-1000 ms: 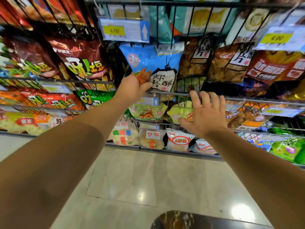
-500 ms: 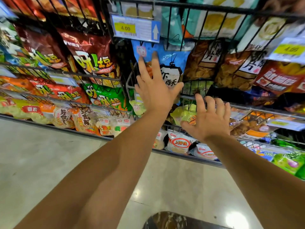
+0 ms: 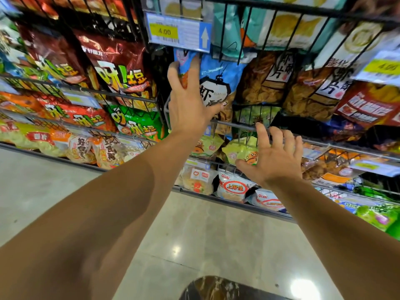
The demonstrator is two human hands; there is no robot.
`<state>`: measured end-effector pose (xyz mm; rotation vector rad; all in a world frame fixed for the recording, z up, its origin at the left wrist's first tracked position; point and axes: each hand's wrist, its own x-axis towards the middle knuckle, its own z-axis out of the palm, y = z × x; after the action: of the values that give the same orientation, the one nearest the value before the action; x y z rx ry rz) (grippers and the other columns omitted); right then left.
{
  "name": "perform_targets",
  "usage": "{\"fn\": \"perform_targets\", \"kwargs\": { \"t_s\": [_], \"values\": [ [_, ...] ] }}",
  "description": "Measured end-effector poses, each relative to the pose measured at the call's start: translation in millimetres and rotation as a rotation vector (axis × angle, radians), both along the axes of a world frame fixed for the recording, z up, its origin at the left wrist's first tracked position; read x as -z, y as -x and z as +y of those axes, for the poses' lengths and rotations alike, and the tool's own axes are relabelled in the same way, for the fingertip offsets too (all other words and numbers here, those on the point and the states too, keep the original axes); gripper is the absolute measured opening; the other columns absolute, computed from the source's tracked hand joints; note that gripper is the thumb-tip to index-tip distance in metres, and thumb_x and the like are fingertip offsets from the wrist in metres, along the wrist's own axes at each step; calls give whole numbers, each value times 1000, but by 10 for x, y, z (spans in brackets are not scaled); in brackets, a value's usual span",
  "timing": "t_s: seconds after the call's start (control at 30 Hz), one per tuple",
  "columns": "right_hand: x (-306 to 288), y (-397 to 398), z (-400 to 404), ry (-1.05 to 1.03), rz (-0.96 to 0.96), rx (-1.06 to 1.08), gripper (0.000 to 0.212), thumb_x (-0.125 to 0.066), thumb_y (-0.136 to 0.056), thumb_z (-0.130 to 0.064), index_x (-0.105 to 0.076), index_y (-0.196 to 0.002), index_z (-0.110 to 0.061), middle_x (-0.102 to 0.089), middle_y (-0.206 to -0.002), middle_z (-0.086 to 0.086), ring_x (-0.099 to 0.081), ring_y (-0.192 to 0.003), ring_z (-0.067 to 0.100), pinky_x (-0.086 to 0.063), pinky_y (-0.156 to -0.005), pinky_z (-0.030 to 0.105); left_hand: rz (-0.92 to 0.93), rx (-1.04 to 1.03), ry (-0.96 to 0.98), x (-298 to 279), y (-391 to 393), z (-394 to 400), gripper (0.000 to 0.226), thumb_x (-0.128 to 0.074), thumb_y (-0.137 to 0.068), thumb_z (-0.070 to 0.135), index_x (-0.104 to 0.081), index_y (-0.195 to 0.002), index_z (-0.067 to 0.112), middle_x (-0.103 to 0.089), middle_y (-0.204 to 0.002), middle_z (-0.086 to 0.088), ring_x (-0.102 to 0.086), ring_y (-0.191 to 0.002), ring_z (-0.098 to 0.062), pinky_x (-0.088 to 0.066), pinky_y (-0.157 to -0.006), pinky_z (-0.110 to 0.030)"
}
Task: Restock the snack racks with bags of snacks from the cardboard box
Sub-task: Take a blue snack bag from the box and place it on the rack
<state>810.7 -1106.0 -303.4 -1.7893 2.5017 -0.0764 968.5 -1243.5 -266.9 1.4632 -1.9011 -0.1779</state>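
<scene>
A blue snack bag (image 3: pixel 219 71) with a black-and-white label stands in a wire rack (image 3: pixel 236 124) at the centre. My left hand (image 3: pixel 187 102) lies flat against the bag's left side, fingers straight and pointing up, thumb out to the right across the label. My right hand (image 3: pixel 274 158) hovers lower right, fingers spread and holding nothing, just in front of the rack's front rail and a yellow-green bag (image 3: pixel 242 151). The cardboard box is out of view.
Red and green chip bags (image 3: pixel 121 76) fill racks to the left, brown cracker bags (image 3: pixel 268 81) to the right. A yellow 4.00 price tag (image 3: pixel 177 32) hangs above my left hand. Lower racks hold small white bags (image 3: pixel 233 187). Below is pale tiled floor (image 3: pixel 194 234).
My left hand let go of the blue bag's lower edge, rose and opened flat against the bag. My right hand stayed spread near the front rail.
</scene>
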Motion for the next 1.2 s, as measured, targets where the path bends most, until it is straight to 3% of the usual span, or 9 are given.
{"fn": "perform_targets", "kwargs": {
  "t_s": [0.3,0.5,0.63,0.77,0.9,1.1,1.2],
  "values": [
    [-33,50,24,5,-49,-22,101,-45,-82,-78,-1,-159,-30,-14,-161,3,-3,-150,32,4,-123,53,-145,-134,-70,-6,36,2,113,-85,-68,56,-15,-155,34,-13,-158,-16,-59,-102,-39,-53,-80,-51],
    [-39,37,29,15,-65,-22,101,-47,-82,-76,-2,-159,-29,-15,-161,4,-3,-150,33,5,-123,53,-99,-172,-130,4,3,121,117,-85,-67,57,-11,-155,36,-8,-161,-14,-58,-115,-36,-43,-94,-58],
    [-27,24,21,0,-55,-13,103,-47,-81,-77,1,-159,-30,-13,-162,5,-2,-151,33,6,-122,53,-233,-187,-210,-111,79,27,119,-79,-68,66,-5,-157,35,-3,-162,-10,-56,-113,-37,-43,-90,-54],
    [-109,25,8,-100,-29,-34,109,-48,-81,-79,12,-158,-31,-3,-165,2,5,-153,33,5,-123,54,-270,-75,-315,-233,-7,36,126,-76,-64,73,-1,-157,33,3,-163,-6,-39,-135,-38,-38,-102,-60],
    [-514,68,113,-263,-54,-53,105,-50,-87,-73,17,-158,-33,8,-169,0,11,-154,31,2,-124,53,-280,57,-332,-453,-275,272,114,-67,-78,69,0,-159,26,3,-166,-8,-6,-152,-34,-22,-118,-59],
    [-1417,-188,678,-242,-19,-210,86,-53,-95,-53,-5,-161,-23,-9,-168,3,0,-155,32,-4,-125,51,-627,168,-303,-1048,-778,1127,90,-55,-92,60,-8,-160,24,-3,-167,-7,-2,-153,-32,-15,-122,-52],
    [-1933,-366,1142,-225,3,-270,82,-54,-93,-51,-16,-159,-22,-19,-165,5,-6,-154,32,-6,-125,51,-653,236,-314,-1472,-1008,1671,85,-55,-93,56,-14,-159,21,-12,-166,-8,-4,-153,-32,-13,-121,-53]
  ]
}}
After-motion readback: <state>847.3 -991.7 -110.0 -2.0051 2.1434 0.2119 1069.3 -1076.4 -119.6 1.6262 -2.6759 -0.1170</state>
